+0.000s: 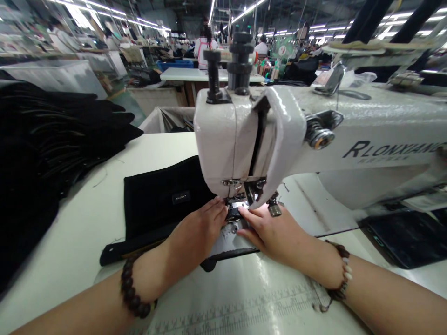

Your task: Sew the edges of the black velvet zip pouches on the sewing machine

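Note:
A white sewing machine (pixel 244 139) stands in the middle of the table, its needle area just above my fingers. A black fabric piece (pixel 153 204) with a small label lies under the presser foot and spreads to the left. My left hand (pixel 199 232) rests flat on the fabric, fingers together and pointing at the needle. My right hand (pixel 272 230) lies flat to the right of the needle, fingers stretched out on the plate and the fabric's edge. Both wrists wear bead bracelets.
A tall pile of black fabric pieces (pixel 52 139) fills the table's left side. A dark tray or device (pixel 405 237) lies at the right under the machine arm. A printed ruler (pixel 244 307) runs along the near table edge. Other workers and tables stand far behind.

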### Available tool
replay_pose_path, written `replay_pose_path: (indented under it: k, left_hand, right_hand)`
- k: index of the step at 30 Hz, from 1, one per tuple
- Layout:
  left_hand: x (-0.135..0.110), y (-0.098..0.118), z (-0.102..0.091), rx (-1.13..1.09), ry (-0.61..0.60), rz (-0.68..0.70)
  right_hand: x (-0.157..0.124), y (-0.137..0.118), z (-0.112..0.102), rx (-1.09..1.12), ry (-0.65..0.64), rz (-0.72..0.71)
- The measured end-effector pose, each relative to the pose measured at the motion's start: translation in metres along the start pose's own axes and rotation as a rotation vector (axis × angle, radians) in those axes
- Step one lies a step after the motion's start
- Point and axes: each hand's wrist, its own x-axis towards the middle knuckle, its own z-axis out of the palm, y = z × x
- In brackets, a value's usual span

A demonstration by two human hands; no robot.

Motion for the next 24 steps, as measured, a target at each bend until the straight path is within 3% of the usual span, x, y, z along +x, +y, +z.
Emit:
replay_pose_path:
  k: [7,13,21,24]
  left_hand:
    - [0.001,0.0,0.001,-0.042,-0.061,-0.023]
    - [-0.006,0.006,0.001,0.081,-0.123,0.027]
    - [-0.004,0.008,0.009,0.175,-0.041,0.003]
    - [-0.007,0.012,0.0,0.218,-0.1,-0.109]
  right_hand:
    - [0.0,0.002,0.0,0.032,-0.01,-0.009]
    - [-0.002,-0.001,0.001,0.116,0.027,-0.077]
    - [-0.009,0.01,0.024,-0.002,0.254,-0.142]
    - [-0.011,0.015,0.028,-0.016,0.343,-0.221]
